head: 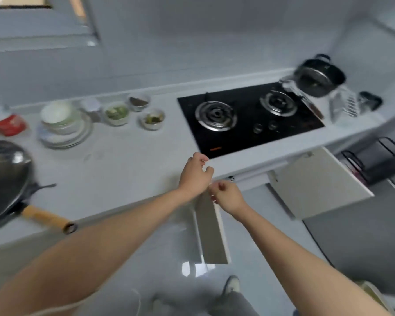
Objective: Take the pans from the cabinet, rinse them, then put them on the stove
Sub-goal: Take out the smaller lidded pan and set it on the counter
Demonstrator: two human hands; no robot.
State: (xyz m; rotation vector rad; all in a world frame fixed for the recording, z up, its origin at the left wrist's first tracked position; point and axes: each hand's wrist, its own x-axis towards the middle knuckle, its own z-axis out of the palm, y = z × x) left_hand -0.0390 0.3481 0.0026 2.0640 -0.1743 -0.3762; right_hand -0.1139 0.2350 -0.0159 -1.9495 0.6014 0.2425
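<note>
One wok [5,179] sits far left on the bench [128,165], then stacked plates [64,126] and three bowls [116,114] of chopped greens. Left hand [195,174] and right hand [228,197] pinch a cabinet door [211,233]; the stove [249,117] stands bare, with a lidded pot [319,76] behind it.

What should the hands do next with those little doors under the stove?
Probably swing the left cabinet door wider. Both hands, left hand and right hand, sit at its top edge; whether they grip it is blurred. The stove holds no pan, and the wok waits on the counter.
</note>
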